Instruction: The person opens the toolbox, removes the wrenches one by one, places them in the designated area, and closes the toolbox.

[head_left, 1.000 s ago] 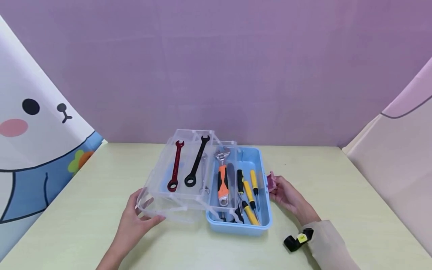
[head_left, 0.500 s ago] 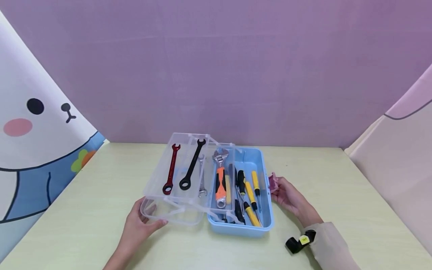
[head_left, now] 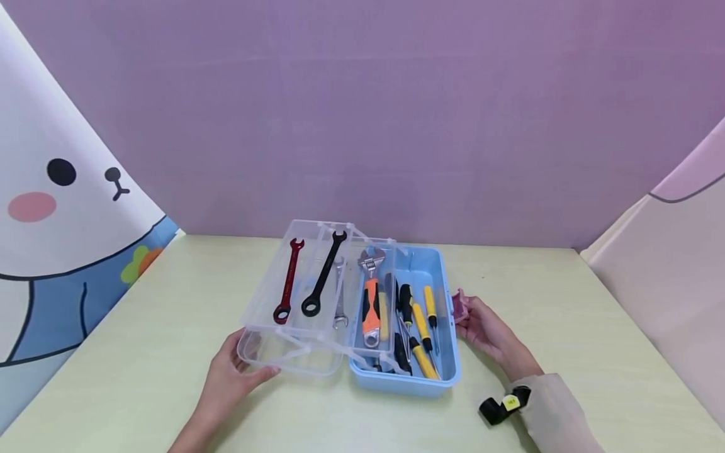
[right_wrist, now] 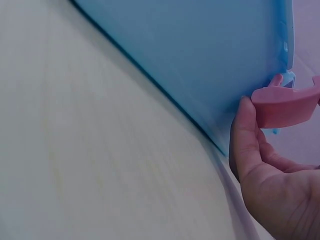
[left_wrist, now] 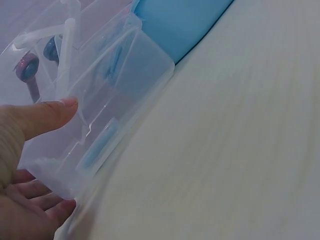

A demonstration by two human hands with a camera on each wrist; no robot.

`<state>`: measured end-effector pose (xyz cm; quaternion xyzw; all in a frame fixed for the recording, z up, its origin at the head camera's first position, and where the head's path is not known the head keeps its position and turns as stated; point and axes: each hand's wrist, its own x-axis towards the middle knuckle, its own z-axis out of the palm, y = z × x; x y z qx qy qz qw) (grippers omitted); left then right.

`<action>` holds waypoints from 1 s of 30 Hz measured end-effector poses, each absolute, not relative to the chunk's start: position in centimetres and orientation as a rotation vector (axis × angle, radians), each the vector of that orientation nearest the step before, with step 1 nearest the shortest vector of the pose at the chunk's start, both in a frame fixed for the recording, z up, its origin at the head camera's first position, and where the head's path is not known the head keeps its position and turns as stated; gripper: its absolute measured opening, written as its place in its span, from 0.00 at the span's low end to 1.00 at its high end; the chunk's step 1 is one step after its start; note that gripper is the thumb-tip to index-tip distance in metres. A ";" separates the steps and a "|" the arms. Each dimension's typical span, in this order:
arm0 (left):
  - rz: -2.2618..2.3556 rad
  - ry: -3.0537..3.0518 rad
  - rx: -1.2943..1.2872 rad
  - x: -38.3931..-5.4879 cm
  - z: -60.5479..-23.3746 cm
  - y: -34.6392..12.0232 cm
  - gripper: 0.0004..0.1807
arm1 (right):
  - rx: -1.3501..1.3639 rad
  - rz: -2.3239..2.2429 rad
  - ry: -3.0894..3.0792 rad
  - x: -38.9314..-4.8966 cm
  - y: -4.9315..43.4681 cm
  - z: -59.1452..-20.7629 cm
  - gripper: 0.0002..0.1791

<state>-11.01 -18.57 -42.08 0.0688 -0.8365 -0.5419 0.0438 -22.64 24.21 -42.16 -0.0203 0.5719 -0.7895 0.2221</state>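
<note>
A light blue toolbox (head_left: 404, 385) stands on the table with its clear lid (head_left: 320, 363) swung out to the left. My left hand (head_left: 229, 377) grips the lid's outer end, thumb on the near side and fingers around the far side and beneath. In the left wrist view, the thumb (left_wrist: 55, 116) lies against the clear plastic. At the toolbox's right side, my right hand (head_left: 487, 330) holds the pink latch (right_wrist: 287, 107) by its edge. A clear tiered tray (head_left: 306, 292) spread over the lid carries a red wrench (head_left: 289, 283), a black wrench (head_left: 325, 277) and a silver wrench (head_left: 340, 299).
An adjustable wrench (head_left: 370, 308) with an orange handle lies in the tray section over the box. Several screwdrivers with yellow or black handles, including a yellow one (head_left: 430, 305), lie inside the toolbox. Pale table surface (head_left: 595, 327) extends right, up to a purple backdrop (head_left: 453, 126).
The lid and tray have sunk a little and tilt less, with my left hand following slightly right and down. My right hand stays at the latch.
</note>
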 end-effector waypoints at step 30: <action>-1.664 -2.626 0.256 -11.1 -42.8 -19.4 0.45 | -0.208 -2.130 1.585 -22.2 25.2 -41.7 0.12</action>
